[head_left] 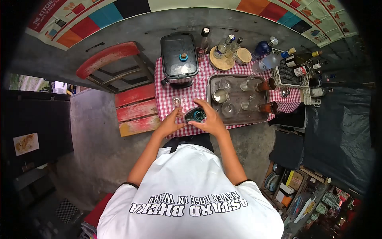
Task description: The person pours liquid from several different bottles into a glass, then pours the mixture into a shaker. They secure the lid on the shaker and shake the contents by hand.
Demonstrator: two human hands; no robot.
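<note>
A dark glass bottle (190,116) with a teal ring round its mouth is at the front edge of the checked tablecloth, seen from above. My right hand (213,122) curves about its right side, thumb and forefinger on either side of it. On the other side, my left hand (169,124) has its fingers apart, fingertips right at the bottle's body. Just beyond my left fingers stands a small clear glass (176,101). A stopper with a teal ring (183,57) rests on the lid of a black container (179,43) farther back.
A grey tray (238,119) with several glasses and a metal cup (220,95) lies to the right. Behind it, bottles stand on a round wooden board (218,63). A wire rack (286,69) with more bottles is at far right. A red chair (135,105) stands left.
</note>
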